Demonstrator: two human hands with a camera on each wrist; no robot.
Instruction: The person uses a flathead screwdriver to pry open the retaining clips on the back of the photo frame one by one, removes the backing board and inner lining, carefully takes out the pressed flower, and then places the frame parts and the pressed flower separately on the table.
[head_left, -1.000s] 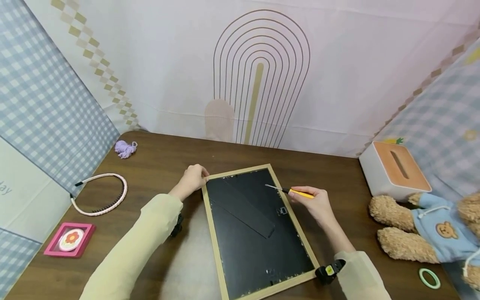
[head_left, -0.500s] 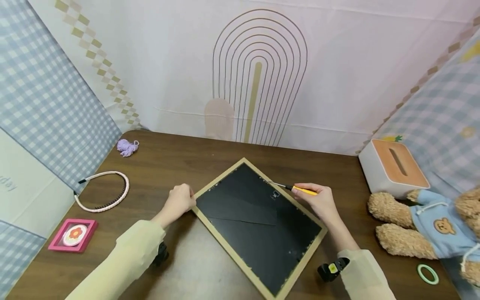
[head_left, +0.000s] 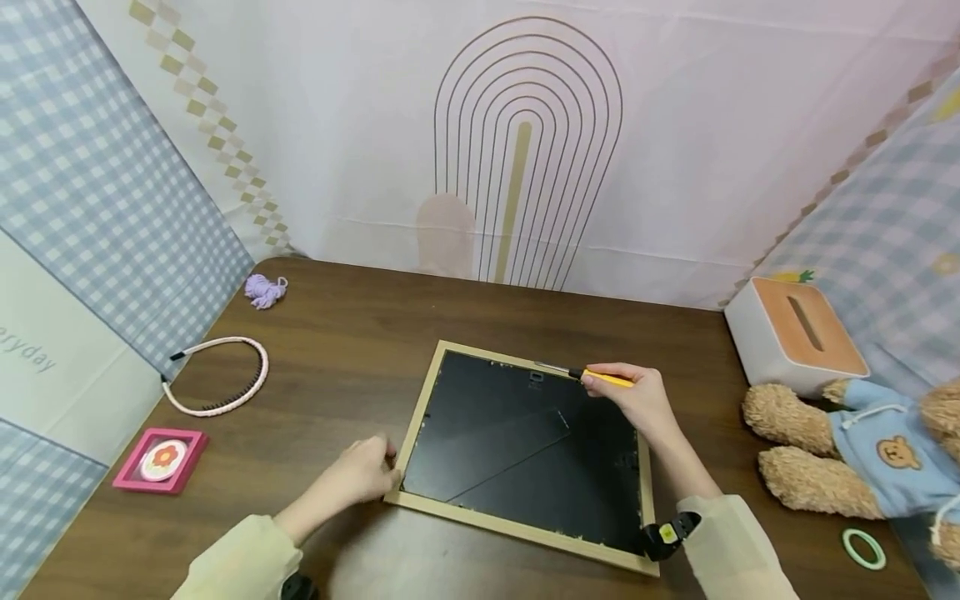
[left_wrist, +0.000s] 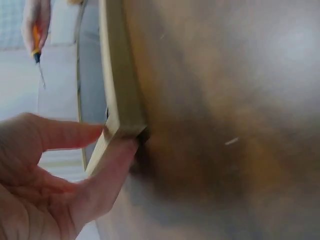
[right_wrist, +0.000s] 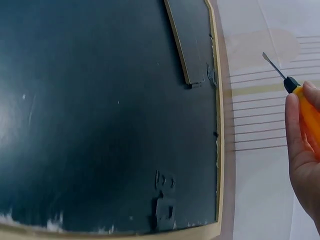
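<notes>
The picture frame point(head_left: 517, 467) is lying back up on the table point(head_left: 360, 333) between your hands, probably so its rear fittings are facing you. Your left thumb and fingers are pinching its near-left corner, your left hand point(head_left: 362, 469) likely controlling how the frame sits. Your right hand point(head_left: 633, 400) is gripping a yellow-handled screwdriver point(head_left: 576, 374), its tip apparently standing clear of the frame, perhaps to spare the backing. That backing is showing dull black and ragged along its edges, bearing a stand flap point(right_wrist: 192, 45) and metal hanger point(head_left: 536, 377) inside a pale border point(head_left: 525, 534). A pink case point(head_left: 161, 461) and plush bear point(head_left: 885, 450) are sitting well apart on either side, presumably leaving you room.
</notes>
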